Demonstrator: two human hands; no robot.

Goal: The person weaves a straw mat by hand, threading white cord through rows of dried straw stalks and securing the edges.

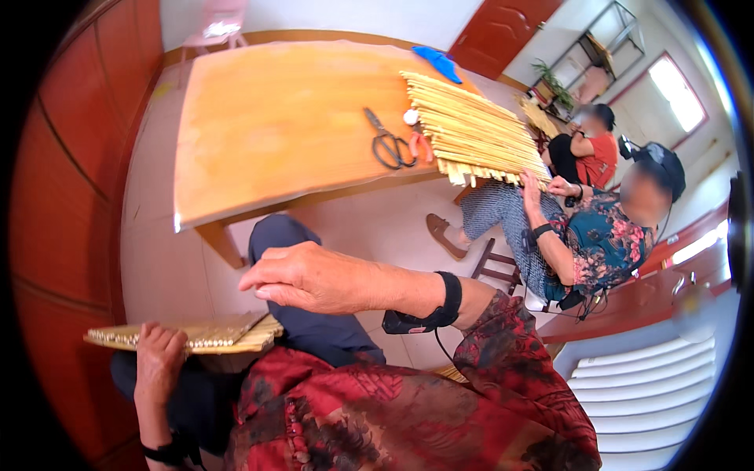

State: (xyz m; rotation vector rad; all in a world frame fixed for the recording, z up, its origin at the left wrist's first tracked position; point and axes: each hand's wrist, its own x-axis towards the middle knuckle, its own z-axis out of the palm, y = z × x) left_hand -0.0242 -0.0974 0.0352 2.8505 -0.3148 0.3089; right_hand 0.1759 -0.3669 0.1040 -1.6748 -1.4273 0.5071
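Observation:
My left hand (161,353) is closed round the edge of a flat bundle of pale straw-coloured stalks (210,337), laid side by side like a mat, which rests across my lap at the lower left. Cut stalk ends show in a row along its side. My right hand (302,276) is raised in front of me, away from the bundle, fingers bent and held together with the thumb close below them. Whether something thin is in its fingers I cannot make out. Each wrist wears a black strap.
An orange-brown table (283,118) stands ahead, bearing scissors (386,145), orange-handled pliers (420,147) and a blue cloth (437,63). A co-worker (605,228) at the right has both hands at a larger stalk mat (475,129) overhanging the table's edge. Another person (589,149) sits farther back.

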